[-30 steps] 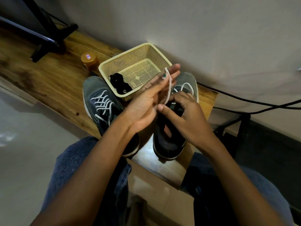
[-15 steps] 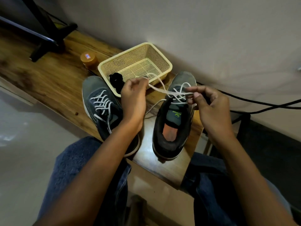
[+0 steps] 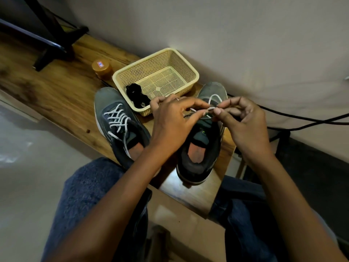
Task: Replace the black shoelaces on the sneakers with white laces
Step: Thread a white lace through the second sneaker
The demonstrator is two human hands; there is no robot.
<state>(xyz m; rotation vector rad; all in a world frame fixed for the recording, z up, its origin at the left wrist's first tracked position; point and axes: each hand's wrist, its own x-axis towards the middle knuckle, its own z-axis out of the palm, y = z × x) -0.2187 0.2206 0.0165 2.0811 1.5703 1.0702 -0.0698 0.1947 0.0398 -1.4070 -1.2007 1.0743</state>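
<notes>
**Both hands pinch the white lace above the right sneaker**

The left hand [image 3: 170, 121] and right hand [image 3: 243, 120] meet fingertip to fingertip, each pinching the white lace [image 3: 209, 109] narrowly. Directly beneath the grip stands the right sneaker [image 3: 204, 148], partly laced. Left of the grip stands the left sneaker [image 3: 117, 125], laced white. Just beyond the grip, the basket [image 3: 195, 75] holds the black laces [image 3: 137, 95].
</notes>
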